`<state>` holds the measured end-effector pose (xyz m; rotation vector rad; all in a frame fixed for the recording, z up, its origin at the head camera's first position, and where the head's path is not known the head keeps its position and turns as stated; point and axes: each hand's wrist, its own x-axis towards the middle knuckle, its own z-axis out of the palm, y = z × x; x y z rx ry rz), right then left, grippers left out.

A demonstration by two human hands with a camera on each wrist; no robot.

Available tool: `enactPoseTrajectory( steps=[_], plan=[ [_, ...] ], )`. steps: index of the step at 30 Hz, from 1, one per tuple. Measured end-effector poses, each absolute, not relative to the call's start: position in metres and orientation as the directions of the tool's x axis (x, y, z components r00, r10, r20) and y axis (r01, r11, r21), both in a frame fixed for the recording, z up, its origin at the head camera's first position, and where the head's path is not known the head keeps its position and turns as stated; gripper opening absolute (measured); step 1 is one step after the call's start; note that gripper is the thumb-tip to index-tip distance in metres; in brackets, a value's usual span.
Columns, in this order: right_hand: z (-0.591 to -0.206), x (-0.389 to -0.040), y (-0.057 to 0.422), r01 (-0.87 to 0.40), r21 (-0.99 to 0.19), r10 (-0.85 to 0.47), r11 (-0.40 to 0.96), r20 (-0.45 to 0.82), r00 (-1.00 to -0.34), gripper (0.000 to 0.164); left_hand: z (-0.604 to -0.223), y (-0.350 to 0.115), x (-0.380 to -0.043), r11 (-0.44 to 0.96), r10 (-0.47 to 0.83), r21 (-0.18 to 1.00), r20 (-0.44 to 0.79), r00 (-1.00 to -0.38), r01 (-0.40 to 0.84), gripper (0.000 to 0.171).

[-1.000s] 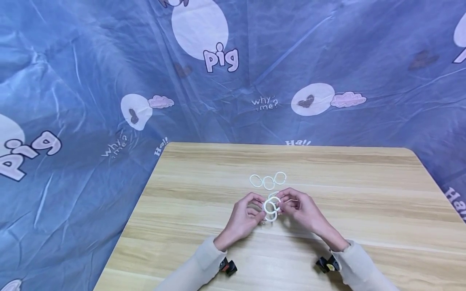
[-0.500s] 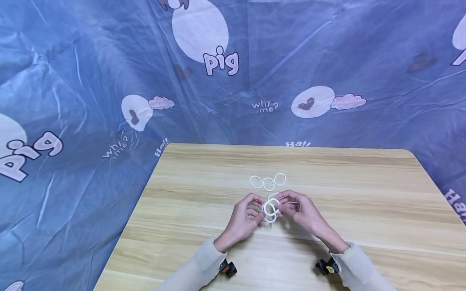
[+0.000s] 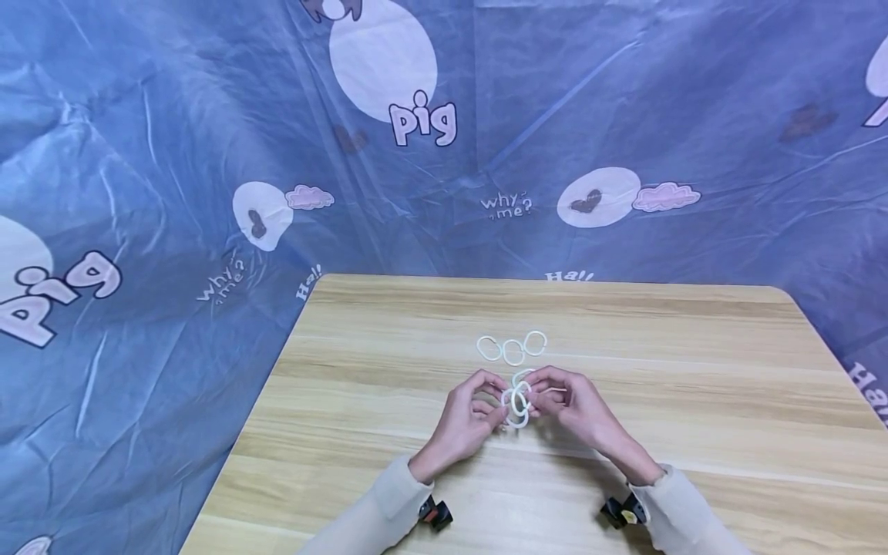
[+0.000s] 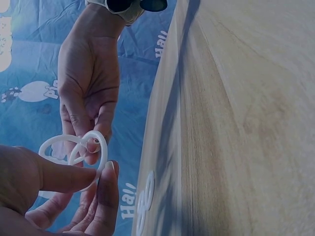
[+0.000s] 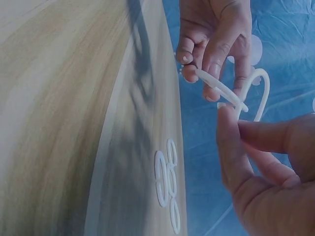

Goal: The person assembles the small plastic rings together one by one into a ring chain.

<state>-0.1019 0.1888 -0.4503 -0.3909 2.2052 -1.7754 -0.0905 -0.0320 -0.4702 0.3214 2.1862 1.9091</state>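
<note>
My left hand [image 3: 470, 416] and right hand [image 3: 579, 405] meet over the wooden table. Between them are white plastic rings, like shower curtain rings. The left thumb and fingers pinch one ring [image 5: 221, 87]. With thumb and forefinger, the right hand grips another ring [image 5: 266, 93], which crosses the left one. In the left wrist view, the ring near the left thumb [image 4: 104, 155] overlaps a second loop [image 4: 49, 142]. Close to the right fingertips in the head view a further ring [image 3: 516, 378] is partly covered. A lower white curve [image 3: 516, 423] shows under the held pair.
Beyond the hands, three more rings lie in a row on the table: left [image 3: 489, 348], middle [image 3: 513, 352] and right [image 3: 536, 343]. The wooden tabletop [image 3: 375, 339] reaches back to a blue printed cloth [image 3: 430, 223]. Small black cameras sit at both wrists.
The ring in the right hand has turned from a rounder outline to a narrower, tilted one across the left hand's ring. Both hands stay in nearly the same place; the rings in the row are unmoved.
</note>
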Motion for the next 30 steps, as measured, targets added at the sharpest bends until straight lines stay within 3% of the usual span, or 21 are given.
enactPoseTrajectory(
  steps=[12,24,30],
  plan=[
    [-0.449,-0.1,0.1892,-0.034,-0.979,-0.403,0.199,-0.05,-0.914,0.031,-0.4688,-0.0299,-0.0885,0.13,0.345,0.991,-0.01,-0.939,0.037,0.037],
    [-0.4468,-0.0984,0.1898,-0.066,-0.946,-0.322,0.317,-0.042,-0.946,0.027,-0.4695,-0.0332,-0.085,0.243,0.368,0.966,-0.012,-0.93,0.083,0.029],
    [-0.4468,-0.0969,0.1904,-0.079,-0.956,-0.315,0.284,-0.016,-0.949,0.025,-0.4715,-0.0354,-0.082,0.286,0.371,0.956,-0.046,-0.927,0.067,0.026]
  ],
)
